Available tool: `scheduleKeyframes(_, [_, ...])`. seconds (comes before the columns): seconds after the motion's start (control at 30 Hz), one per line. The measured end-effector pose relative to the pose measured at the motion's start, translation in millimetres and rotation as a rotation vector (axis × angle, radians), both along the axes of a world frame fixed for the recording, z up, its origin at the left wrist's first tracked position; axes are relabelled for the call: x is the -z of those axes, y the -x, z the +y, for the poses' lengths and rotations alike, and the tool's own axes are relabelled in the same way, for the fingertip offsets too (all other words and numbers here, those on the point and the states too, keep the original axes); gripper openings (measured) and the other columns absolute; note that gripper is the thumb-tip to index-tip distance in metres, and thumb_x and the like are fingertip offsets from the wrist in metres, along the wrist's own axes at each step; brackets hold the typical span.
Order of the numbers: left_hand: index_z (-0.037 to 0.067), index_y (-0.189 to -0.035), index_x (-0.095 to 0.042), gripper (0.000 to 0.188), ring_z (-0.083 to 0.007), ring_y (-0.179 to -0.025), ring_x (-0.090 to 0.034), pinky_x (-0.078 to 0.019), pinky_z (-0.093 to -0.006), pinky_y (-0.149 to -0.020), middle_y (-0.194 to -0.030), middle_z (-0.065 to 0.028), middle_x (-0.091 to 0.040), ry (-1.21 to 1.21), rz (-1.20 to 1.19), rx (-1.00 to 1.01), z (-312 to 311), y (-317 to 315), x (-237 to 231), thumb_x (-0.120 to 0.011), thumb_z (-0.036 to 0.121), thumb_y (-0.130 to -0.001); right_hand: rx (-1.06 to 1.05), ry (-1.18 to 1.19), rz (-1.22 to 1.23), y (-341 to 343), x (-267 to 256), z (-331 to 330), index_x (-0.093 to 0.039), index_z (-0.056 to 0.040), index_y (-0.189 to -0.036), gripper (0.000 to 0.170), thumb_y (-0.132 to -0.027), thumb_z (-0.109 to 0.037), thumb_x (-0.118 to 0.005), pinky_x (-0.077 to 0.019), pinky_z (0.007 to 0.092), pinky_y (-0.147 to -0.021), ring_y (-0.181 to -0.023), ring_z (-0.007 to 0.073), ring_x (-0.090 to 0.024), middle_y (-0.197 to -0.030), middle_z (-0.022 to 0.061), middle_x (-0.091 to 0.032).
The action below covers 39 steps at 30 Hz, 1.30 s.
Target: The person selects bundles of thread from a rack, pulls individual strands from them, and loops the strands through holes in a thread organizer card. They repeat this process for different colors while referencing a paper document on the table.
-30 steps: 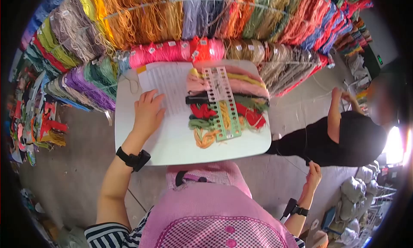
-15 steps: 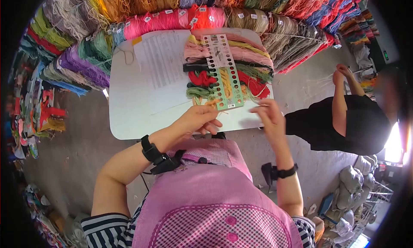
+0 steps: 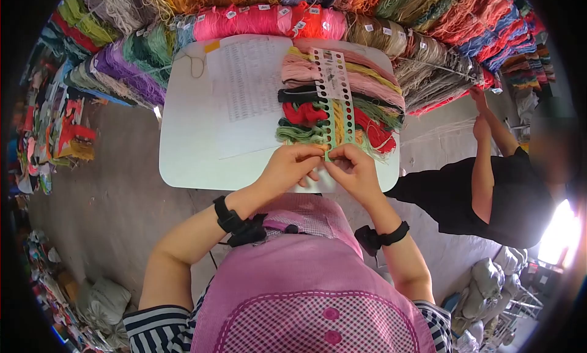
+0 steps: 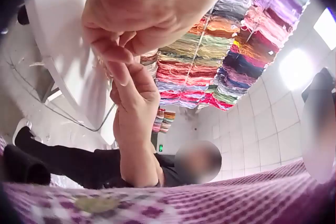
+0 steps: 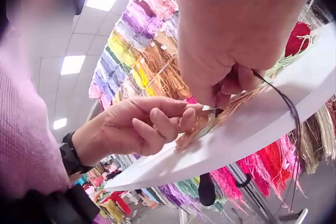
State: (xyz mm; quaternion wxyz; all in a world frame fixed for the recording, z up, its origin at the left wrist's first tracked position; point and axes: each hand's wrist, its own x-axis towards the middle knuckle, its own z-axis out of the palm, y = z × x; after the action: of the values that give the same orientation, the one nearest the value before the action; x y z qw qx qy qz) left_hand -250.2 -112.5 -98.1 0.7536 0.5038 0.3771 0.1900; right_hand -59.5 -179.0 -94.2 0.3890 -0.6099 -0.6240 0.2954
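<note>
The holed card point(image 3: 333, 78) was white in its upper part and pale green lower down; its threads point(image 3: 302, 113) showed pink, yellow, black, red and green. The white counter point(image 3: 189, 139) contrasted with a pink apron point(image 3: 275, 264), its panel point(image 3: 275, 331) checked, its buttons point(image 3: 331, 314) magenta; the sleeves point(image 3: 159, 327) had dark-and-white stripes.

Fingers point(image 3: 304, 150) partly hide the perforated card's point(image 3: 332, 78) lower end.

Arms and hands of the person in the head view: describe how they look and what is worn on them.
The left hand and right hand are ungloved. Each wrist wears a black strap with a boxy black unit on it. The short sleeves are striped dark and white, leaving the forearms bare.
</note>
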Motion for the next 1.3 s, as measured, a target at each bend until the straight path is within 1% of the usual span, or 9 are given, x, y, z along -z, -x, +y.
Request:
scheduleKeyframes(0.33, [-0.003,-0.099,-0.066,0.015,-0.0122,-0.075,-0.069,-0.0540,-0.0209,-0.055,-0.089,-0.0069,-0.068,0.046,0.109,-0.029,9,3,7,-0.064,0.010,-0.092,0.049,0.279,0.181,-9,1,4,-0.066,-0.0026,-0.095,0.024,-0.077,-0.016,-0.076,-0.0438,0.0214,-0.064,-0.071,0.0063,-0.054,-0.080,-0.0005,-0.061])
scheduleKeyframes(0.43, [-0.001,-0.098,-0.067,0.014,-0.0115,-0.066,-0.067,-0.0503,-0.0198,-0.052,-0.084,-0.0065,-0.068,0.226,-0.209,-0.191,17,17,2,-0.062,0.010,-0.092,0.029,0.282,0.088,-6,3,7,-0.065,-0.0034,-0.094,0.026,-0.075,-0.016,-0.077,-0.0424,0.0212,-0.062,-0.067,0.0069,-0.051,-0.077,-0.0009,-0.059])
scheduleKeyframes(0.57, [0.000,-0.105,-0.065,0.019,-0.0127,-0.059,-0.064,-0.0447,-0.0198,-0.048,-0.080,-0.0097,-0.068,0.462,-0.360,0.012,29,12,-22,-0.057,0.012,-0.093,0.069,0.280,0.072,0,-2,11,-0.058,-0.0041,-0.106,0.042,-0.072,-0.014,-0.080,-0.0389,0.0220,-0.060,-0.066,0.0075,-0.044,-0.075,-0.0015,-0.048])
scheduleKeyframes(0.63, [0.000,-0.104,-0.064,0.021,-0.0137,-0.057,-0.064,-0.0442,-0.0200,-0.046,-0.079,-0.0113,-0.067,0.229,0.075,0.242,26,-8,-24,-0.061,0.016,-0.092,0.135,0.205,0.033,1,4,13,-0.050,-0.0047,-0.115,0.058,-0.069,-0.017,-0.082,-0.0383,0.0226,-0.059,-0.066,0.0080,-0.043,-0.075,-0.0013,-0.044])
scheduleKeyframes(0.77, [0.001,-0.101,-0.065,0.023,-0.0112,-0.064,-0.064,-0.0450,-0.0203,-0.052,-0.079,-0.0090,-0.066,0.108,0.161,0.369,28,-17,-8,-0.066,0.021,-0.090,0.083,0.165,-0.098,4,3,16,-0.047,-0.0045,-0.117,0.064,-0.067,-0.018,-0.083,-0.0411,0.0246,-0.061,-0.066,0.0109,-0.046,-0.076,0.0006,-0.046])
scheduleKeyframes(0.83, [0.004,-0.101,-0.067,0.024,-0.0079,-0.073,-0.059,-0.0458,-0.0217,-0.062,-0.080,-0.0038,-0.063,-0.284,0.062,0.374,33,-1,-2,-0.069,0.025,-0.089,0.051,0.216,-0.075,6,-3,21,-0.047,-0.0048,-0.117,0.062,-0.067,-0.018,-0.082,-0.0427,0.0254,-0.062,-0.066,0.0117,-0.048,-0.077,0.0012,-0.049])
scheduleKeyframes(1.1, [0.008,-0.086,-0.061,0.020,-0.0062,-0.061,-0.047,-0.0297,-0.0183,-0.046,-0.075,0.0012,-0.054,0.385,-0.081,-0.556,77,151,-35,-0.063,0.026,-0.094,0.017,0.312,-0.124,6,-7,26,-0.047,-0.0063,-0.115,0.056,-0.069,-0.016,-0.078,-0.0468,0.0280,-0.064,-0.067,0.0134,-0.054,-0.079,0.0018,-0.057])
scheduleKeyframes(1.17, [0.012,-0.077,-0.052,0.023,-0.0059,-0.055,-0.043,-0.0275,-0.0186,-0.042,-0.075,0.0006,-0.056,0.391,-0.324,-0.587,91,205,-12,-0.060,0.024,-0.095,-0.011,0.307,-0.183,6,-7,27,-0.047,-0.0059,-0.115,0.055,-0.070,-0.017,-0.078,-0.0467,0.0282,-0.063,-0.066,0.0141,-0.054,-0.080,0.0021,-0.057])
scheduleKeyframes(1.3, [0.013,-0.078,-0.051,0.022,-0.0050,-0.050,-0.039,-0.0258,-0.0195,-0.041,-0.067,0.0017,-0.052,0.355,-0.149,-0.895,98,217,-31,-0.058,0.022,-0.097,-0.036,0.384,-0.082,12,-8,32,-0.046,-0.0056,-0.115,0.054,-0.072,-0.017,-0.077,-0.0467,0.0292,-0.061,-0.066,0.0153,-0.055,-0.079,0.0025,-0.058])
